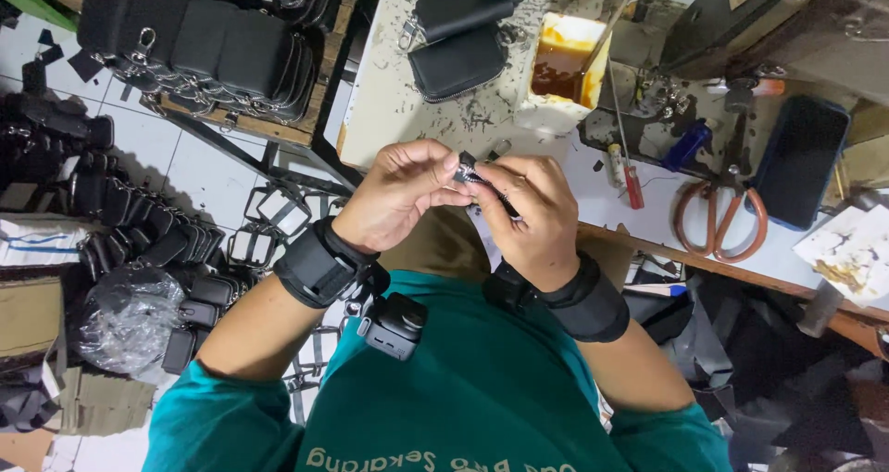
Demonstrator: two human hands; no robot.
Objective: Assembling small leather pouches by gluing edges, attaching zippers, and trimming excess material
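Teal shirt point(482, 407) fills the near edge; its print is cut off. Your left hand point(394, 194) and right hand point(532, 217) meet above the tabletop point(407, 92) edge, each grip pinching a small black zippered piece point(474, 176), mostly hidden by fingers. Right of them: glue tub point(565, 64), orange scissors point(718, 217), dark phone point(801, 162).

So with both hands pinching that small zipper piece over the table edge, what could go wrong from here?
The small zipper piece is pinched between the left hand and right hand past the table edge; a slip would likely drop it into the lap or floor clutter. The open glue tub, stick standing inside, sits near the knuckles and could get knocked. The scissors lie by the right forearm.
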